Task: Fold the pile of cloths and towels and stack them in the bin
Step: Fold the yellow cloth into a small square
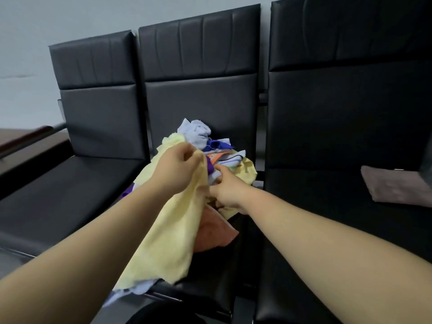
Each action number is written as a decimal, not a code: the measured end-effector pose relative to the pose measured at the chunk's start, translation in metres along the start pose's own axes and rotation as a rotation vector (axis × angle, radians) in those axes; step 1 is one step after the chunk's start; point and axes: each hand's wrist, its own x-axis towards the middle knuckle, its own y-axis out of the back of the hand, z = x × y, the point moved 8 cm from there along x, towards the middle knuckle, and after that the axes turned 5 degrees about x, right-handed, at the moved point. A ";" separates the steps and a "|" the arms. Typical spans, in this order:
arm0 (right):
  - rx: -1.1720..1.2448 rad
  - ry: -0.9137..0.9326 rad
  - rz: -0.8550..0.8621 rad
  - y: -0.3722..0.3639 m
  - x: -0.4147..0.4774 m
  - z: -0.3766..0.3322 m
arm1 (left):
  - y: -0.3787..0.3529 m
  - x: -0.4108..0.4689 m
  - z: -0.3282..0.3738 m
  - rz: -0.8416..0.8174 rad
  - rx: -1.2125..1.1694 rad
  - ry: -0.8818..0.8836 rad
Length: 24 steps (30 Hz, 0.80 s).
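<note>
Now the left hand (180,168) pinches the yellow cloth (168,235) by its far edge, right hand (226,191) clenched on it just beside. The cloth trails far-to-near off the pile (198,134) on the middle chair (201,101).

Nothing here can be read as writing, a label, a brand, a number or a sign. The yellow cloth (168,242) is plain. An orange patch in the pile of cloths (198,134) carries dark marks too small to make out. The black seats (201,101) show only stitched seams.
</note>
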 end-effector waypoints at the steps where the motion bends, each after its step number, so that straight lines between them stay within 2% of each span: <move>1: 0.055 -0.005 -0.012 0.007 -0.002 -0.002 | -0.001 -0.001 0.016 -0.011 -0.090 -0.005; 6: 0.206 0.007 -0.037 0.079 -0.051 -0.030 | -0.011 -0.003 0.073 -0.030 -0.225 -0.036; 9: 0.347 0.038 0.024 0.139 -0.088 -0.050 | -0.044 -0.006 0.068 -0.177 -0.226 0.021; 12: 0.410 0.059 0.075 0.177 -0.118 -0.056 | -0.094 -0.018 0.055 -0.404 -0.135 0.053; 14: 0.478 0.079 0.095 0.191 -0.132 -0.054 | -0.117 -0.025 0.052 -0.478 0.003 0.035; 16: 0.580 0.111 0.151 0.210 -0.144 -0.050 | -0.127 -0.026 0.054 -0.481 0.237 0.049; 18: 0.665 0.121 0.230 0.231 -0.155 -0.044 | -0.125 -0.023 0.060 -0.393 0.335 0.070; 20: 0.684 0.120 0.323 0.253 -0.165 -0.038 | -0.125 -0.018 0.082 -0.311 0.284 0.011; 21: 0.679 0.113 0.369 0.265 -0.171 -0.033 | -0.128 -0.019 0.102 -0.310 0.178 -0.004; 24: 0.649 0.080 0.495 0.294 -0.180 -0.019 | -0.146 -0.029 0.166 -0.391 -0.145 -0.042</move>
